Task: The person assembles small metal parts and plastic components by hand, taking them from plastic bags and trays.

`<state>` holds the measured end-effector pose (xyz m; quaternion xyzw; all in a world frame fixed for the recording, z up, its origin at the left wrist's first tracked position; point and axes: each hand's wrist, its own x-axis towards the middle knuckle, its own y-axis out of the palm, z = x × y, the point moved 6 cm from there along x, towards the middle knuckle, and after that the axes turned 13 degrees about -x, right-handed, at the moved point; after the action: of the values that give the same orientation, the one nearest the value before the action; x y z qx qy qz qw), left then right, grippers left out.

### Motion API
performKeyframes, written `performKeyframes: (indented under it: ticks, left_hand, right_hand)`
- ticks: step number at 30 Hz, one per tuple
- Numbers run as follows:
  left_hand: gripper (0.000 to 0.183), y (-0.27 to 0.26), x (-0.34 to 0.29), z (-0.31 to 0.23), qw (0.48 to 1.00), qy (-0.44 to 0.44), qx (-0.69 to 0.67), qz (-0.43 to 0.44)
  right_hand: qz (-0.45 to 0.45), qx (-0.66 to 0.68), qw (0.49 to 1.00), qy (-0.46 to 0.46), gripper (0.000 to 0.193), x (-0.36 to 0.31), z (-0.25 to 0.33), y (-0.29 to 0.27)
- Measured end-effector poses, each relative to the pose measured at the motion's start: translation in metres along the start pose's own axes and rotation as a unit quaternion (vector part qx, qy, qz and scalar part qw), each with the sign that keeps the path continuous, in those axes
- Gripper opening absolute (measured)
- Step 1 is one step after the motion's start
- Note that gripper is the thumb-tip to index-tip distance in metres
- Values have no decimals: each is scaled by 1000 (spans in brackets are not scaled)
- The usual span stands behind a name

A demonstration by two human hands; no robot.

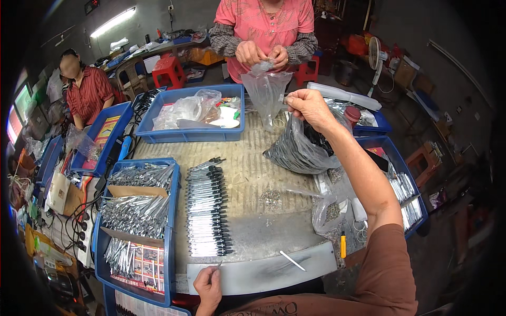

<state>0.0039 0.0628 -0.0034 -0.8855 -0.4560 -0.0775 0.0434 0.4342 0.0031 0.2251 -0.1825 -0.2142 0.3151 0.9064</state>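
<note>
My right hand (310,108) stretches far over the table, thumb and fingers pinched on something small that I cannot make out. Just below it sits a see-through plastic bag (300,152) full of dark slender parts. Low by the near edge, my left hand (208,287) is closed in a pinch, a tiny thin tip showing at its fingers; its kind is unclear. Beyond that hand lies a tidy row of metal rods with dark ends (208,210). A single white stick (292,260) rests on the curved metal sheet (242,279) at the near edge.
Opposite, a person in pink (263,26) holds a thin plastic bag (268,92). A blue divided bin (174,231) of metal pieces stands left; another blue bin (190,137) holds plastic bags. At right are a bag of small parts (329,210), a yellow-handled screwdriver (343,246) and more bins.
</note>
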Motion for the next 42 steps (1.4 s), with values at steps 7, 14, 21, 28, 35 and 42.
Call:
performKeyframes:
  ticks: [7, 14, 21, 28, 35, 42]
  left_hand:
    - [9, 2, 0, -2, 1000, 2, -5, 1]
    - [8, 0, -1, 1, 1000, -12, -20, -4]
    - [9, -1, -2, 4, 1000, -16, -9, -7]
    - [9, 0, -1, 1, 999, -27, -23, -3]
    - [9, -2, -1, 3, 1000, -17, -5, -1]
    - [9, -1, -1, 2, 1000, 1, -4, -3]
  right_hand:
    - [2, 1, 1000, -1, 15, -3, 1, -1]
    - [0, -11, 1000, 4, 14, -2, -5, -2]
    - [-1, -3, 1000, 1, 14, -4, -3, -2]
    - [3, 4, 1000, 5, 13, -5, -5, -3]
    - [5, 5, 1000, 5, 12, -7, -4, -2]
    - [8, 13, 1000, 15, 12, -11, 0, -3]
